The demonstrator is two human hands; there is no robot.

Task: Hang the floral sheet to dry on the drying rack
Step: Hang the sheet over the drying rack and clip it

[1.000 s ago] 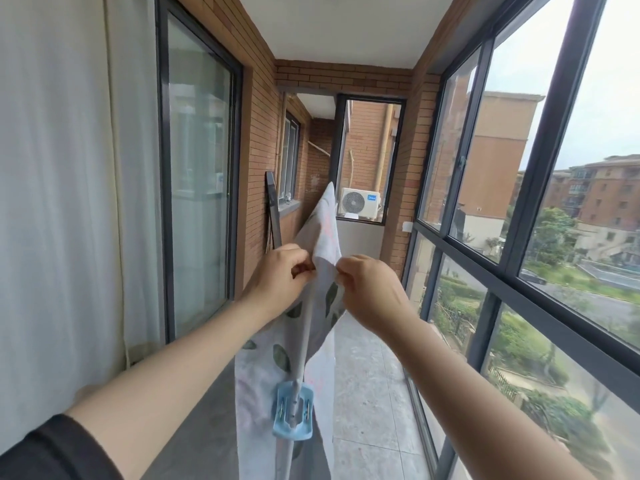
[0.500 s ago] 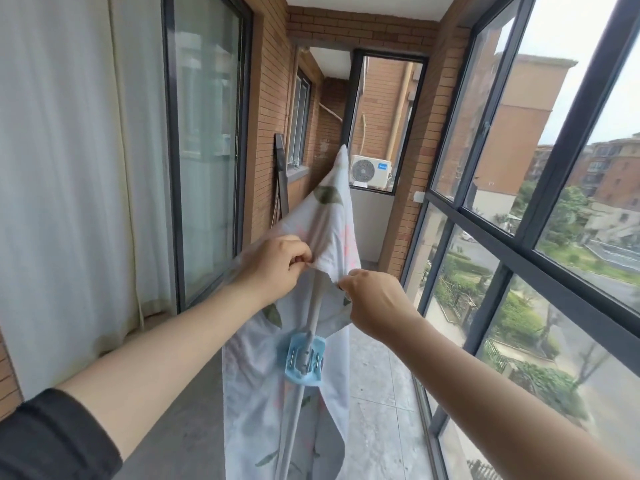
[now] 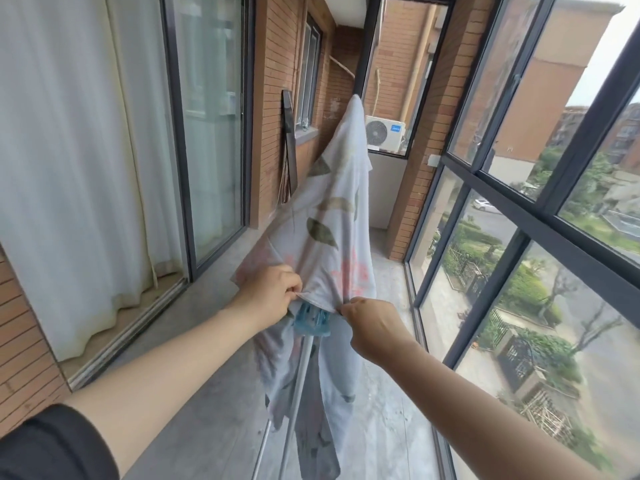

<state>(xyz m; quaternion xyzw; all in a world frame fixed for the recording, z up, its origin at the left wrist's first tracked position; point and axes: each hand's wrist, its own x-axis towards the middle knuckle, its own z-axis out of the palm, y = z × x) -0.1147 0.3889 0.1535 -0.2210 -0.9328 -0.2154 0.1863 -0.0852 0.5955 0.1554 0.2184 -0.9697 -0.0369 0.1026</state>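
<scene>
White fabric sheet with green-leaf and pink-flower print [image 3: 332, 216] lies draped along the top rail of the silver metal drying rack [image 3: 300, 370], hanging down both sides to near the balcony floor. Left hand [image 3: 268, 292] and right hand [image 3: 372, 327]: fingers of each pinch the sheet's near hem. The hem is held taut just above the rack's light-blue plastic joint [image 3: 311, 320].

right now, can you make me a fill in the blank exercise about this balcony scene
The left hand and right hand pinch the near edge of the white floral fabric sheet, printed with pink flowers and green ___.
Under that edge, the plastic clip on the silver metal drying rack pole is light ___.
The white box-shaped air conditioner unit shows through the dark-framed window at the balcony's ___ end.
Missing words: leaves; blue; far.
</scene>
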